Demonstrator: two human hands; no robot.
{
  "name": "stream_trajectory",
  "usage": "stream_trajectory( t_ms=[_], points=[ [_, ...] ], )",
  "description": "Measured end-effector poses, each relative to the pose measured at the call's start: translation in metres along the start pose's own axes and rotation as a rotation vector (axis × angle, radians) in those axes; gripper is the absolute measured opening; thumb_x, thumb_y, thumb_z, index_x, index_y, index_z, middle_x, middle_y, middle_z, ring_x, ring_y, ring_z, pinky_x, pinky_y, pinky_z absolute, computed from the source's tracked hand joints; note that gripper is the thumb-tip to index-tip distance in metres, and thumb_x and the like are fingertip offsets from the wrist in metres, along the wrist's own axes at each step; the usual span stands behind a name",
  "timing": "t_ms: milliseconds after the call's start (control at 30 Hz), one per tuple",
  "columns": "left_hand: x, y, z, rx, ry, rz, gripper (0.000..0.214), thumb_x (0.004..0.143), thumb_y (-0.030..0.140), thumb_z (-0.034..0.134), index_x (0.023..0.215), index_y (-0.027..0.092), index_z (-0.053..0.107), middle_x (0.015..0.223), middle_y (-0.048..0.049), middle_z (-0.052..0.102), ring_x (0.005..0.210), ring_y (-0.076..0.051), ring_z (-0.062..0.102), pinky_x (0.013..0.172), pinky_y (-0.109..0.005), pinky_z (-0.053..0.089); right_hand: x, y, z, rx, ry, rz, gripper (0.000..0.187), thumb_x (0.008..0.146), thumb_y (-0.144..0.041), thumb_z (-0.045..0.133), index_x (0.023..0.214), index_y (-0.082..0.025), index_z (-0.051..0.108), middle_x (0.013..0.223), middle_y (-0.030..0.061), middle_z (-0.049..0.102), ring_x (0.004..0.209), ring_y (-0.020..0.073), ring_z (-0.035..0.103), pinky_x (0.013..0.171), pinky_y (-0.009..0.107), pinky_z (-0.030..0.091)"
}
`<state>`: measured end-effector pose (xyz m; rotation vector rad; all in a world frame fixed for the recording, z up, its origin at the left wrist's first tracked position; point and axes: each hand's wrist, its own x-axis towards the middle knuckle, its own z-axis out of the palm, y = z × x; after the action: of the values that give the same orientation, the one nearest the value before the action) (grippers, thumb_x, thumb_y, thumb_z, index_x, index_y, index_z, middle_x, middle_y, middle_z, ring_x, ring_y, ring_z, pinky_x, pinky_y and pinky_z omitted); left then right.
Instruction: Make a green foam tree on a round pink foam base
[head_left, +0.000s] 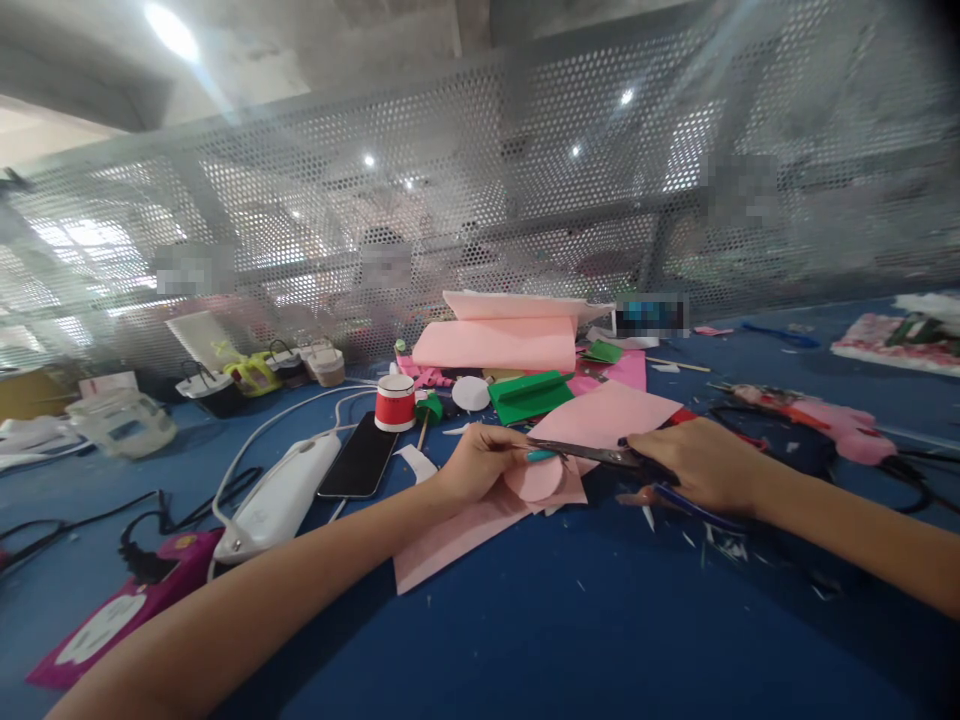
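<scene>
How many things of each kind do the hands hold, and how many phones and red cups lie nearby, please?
Scissors: 1
Pink disc: 1
Phone: 1
Red cup: 1
Total: 4

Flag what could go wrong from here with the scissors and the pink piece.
1. The scissors in the right hand point toward the left hand, whose fingers pinch the small pink paper piece; a slip could nick them.
2. The piece is small and rounded, so the cut might stray.

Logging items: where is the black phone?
Head view, left of centre: the phone lies on the table between a white corded device and the left hand.
</scene>
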<state>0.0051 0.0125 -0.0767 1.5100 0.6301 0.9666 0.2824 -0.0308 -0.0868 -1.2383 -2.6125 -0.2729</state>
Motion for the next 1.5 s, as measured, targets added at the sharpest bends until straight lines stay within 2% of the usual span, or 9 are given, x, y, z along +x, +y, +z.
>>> stream_trajectory(
  t_ms=[133,300,400,667,867,1033,1133,1300,1500],
  points=[
    [-0.001,0.003,0.002,-0.012,-0.002,-0.005,0.016,0.057,0.028,0.082,0.067,0.017,0.076,0.075,-0.0077,0.074,0.068,-0.017,0.065,0.071,-0.032,0.051,-0.001,-0.002,-0.002,0.015,0.018,-0.012,0.063,0.085,-0.072,0.026,0.081,-0.016,0.055,0.071,0.0111,0.065,0.063,0.0249,0.062,0.053,0.032,0.027],
    [0.000,0.006,0.003,-0.041,0.095,-0.020,0.020,0.053,0.030,0.084,0.064,0.016,0.075,0.069,-0.0063,0.073,0.063,-0.016,0.063,0.067,-0.033,0.051,-0.001,-0.004,-0.004,0.010,0.056,0.024,0.054,0.086,-0.068,0.030,0.076,-0.020,0.051,0.065,0.0079,0.061,0.059,0.0218,0.060,0.051,0.030,0.025],
    [0.000,0.006,0.004,-0.036,0.111,-0.028,0.021,0.052,0.030,0.084,0.064,0.015,0.075,0.068,-0.0074,0.072,0.063,-0.018,0.063,0.066,-0.034,0.051,-0.001,-0.003,-0.002,0.012,0.041,0.026,0.054,0.086,-0.069,0.027,0.076,-0.021,0.050,0.065,0.0075,0.061,0.058,0.0216,0.059,0.051,0.031,0.026],
    [0.000,0.004,0.002,-0.012,0.061,-0.014,0.013,0.058,0.026,0.081,0.066,0.017,0.076,0.073,-0.0073,0.073,0.068,-0.018,0.065,0.071,-0.034,0.052,-0.002,0.001,0.005,0.013,0.045,0.019,0.060,0.086,-0.071,0.021,0.077,-0.020,0.052,0.067,0.0084,0.063,0.059,0.0217,0.060,0.052,0.032,0.026],
    [0.000,0.005,0.002,0.008,0.061,-0.013,0.014,0.059,0.028,0.080,0.067,0.017,0.076,0.074,-0.0068,0.074,0.068,-0.019,0.066,0.071,-0.034,0.053,-0.002,0.001,0.003,-0.001,0.053,0.013,0.057,0.087,-0.068,0.028,0.076,-0.018,0.053,0.064,0.0089,0.063,0.057,0.0207,0.058,0.051,0.031,0.024],
    [-0.001,0.004,0.002,0.042,-0.027,-0.008,0.016,0.062,0.029,0.079,0.072,0.016,0.077,0.082,-0.0100,0.075,0.076,-0.021,0.067,0.076,-0.036,0.052,-0.002,0.001,0.005,-0.031,0.035,-0.004,0.054,0.088,-0.066,0.029,0.073,-0.019,0.051,0.061,0.0080,0.061,0.053,0.0194,0.057,0.051,0.031,0.021],
    [-0.001,0.003,0.001,0.056,-0.024,-0.006,0.016,0.063,0.029,0.078,0.072,0.016,0.076,0.082,-0.0094,0.075,0.075,-0.019,0.066,0.076,-0.034,0.052,-0.004,0.002,0.008,-0.049,0.056,-0.002,0.055,0.086,-0.068,0.031,0.075,-0.018,0.051,0.063,0.0091,0.062,0.056,0.0212,0.059,0.050,0.030,0.021],
    [0.000,0.002,0.000,0.092,0.019,-0.034,0.022,0.066,0.032,0.077,0.078,0.015,0.075,0.083,-0.0073,0.074,0.073,-0.015,0.065,0.073,-0.029,0.051,-0.005,0.001,0.006,-0.090,0.127,0.139,0.049,0.087,-0.062,0.031,0.077,-0.019,0.051,0.064,0.0097,0.064,0.055,0.0217,0.060,0.049,0.029,0.022],
    [0.001,0.006,0.003,0.036,0.087,-0.079,0.033,0.062,0.035,0.079,0.083,0.012,0.071,0.080,-0.0080,0.072,0.067,-0.015,0.063,0.064,-0.027,0.050,0.000,-0.008,-0.008,-0.029,0.066,0.295,0.046,0.085,-0.062,0.030,0.073,-0.021,0.045,0.064,0.0081,0.063,0.056,0.0210,0.060,0.048,0.027,0.028]
  ],
)
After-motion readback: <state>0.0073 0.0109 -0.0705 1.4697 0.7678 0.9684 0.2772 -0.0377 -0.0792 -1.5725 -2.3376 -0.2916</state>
